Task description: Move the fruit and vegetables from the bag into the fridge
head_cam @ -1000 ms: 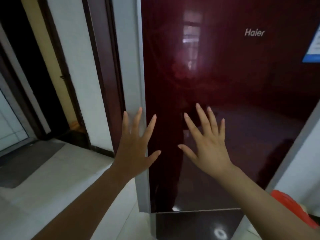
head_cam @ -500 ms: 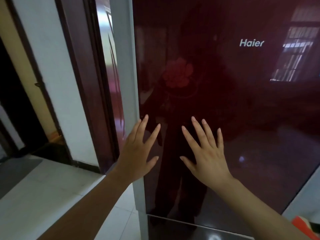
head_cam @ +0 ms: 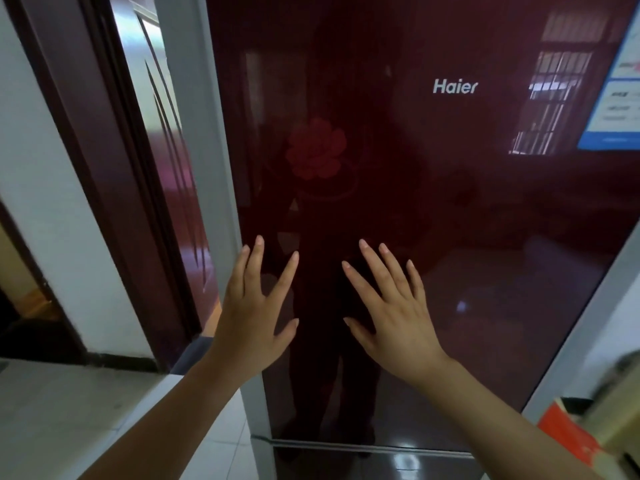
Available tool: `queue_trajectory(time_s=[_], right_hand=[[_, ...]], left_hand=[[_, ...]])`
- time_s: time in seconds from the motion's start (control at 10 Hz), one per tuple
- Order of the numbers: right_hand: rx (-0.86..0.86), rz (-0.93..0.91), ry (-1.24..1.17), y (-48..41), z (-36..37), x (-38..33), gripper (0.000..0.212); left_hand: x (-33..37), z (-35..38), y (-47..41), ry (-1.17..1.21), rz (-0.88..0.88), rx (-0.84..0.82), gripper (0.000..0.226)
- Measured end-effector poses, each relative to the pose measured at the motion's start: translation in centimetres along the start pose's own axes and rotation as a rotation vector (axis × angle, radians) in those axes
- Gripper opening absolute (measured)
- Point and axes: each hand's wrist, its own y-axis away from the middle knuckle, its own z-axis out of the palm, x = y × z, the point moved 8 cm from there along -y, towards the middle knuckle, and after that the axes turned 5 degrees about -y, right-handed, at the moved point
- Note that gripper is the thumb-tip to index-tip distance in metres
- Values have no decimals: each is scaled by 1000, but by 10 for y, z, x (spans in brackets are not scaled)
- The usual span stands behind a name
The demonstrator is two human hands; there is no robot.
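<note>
A tall fridge with a glossy dark-red door point(head_cam: 450, 209) fills the middle and right of the view; its door is closed. My left hand point(head_cam: 252, 313) is raised with fingers spread in front of the door's left edge, holding nothing. My right hand point(head_cam: 394, 313) is raised beside it, fingers spread, over the door's lower middle, also empty. I cannot tell whether the palms touch the glass. No bag, fruit or vegetables show clearly.
A grey fridge side panel point(head_cam: 204, 168) and a dark wooden door frame point(head_cam: 104, 168) stand to the left. A seam to a lower fridge door point(head_cam: 363, 448) runs near the bottom. A red and pale object point(head_cam: 571, 438) sits at the lower right, blurred. A light tiled floor point(head_cam: 86, 410) lies to the left.
The view has shifted right and closer to the fridge. Both hands stay raised and spread, a little higher on the door than before.
</note>
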Motion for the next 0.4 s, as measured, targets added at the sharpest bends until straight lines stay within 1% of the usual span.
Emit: queue_trajectory(time_s=[0.2,0.4], right_hand=[[-30,38,-125,23,-20,19,78],[-28,35,-264,46,-55,32,67]], left_hand=[[21,-14,1,57,-45,10,88],[65,-40,8,104,-15,37,75]])
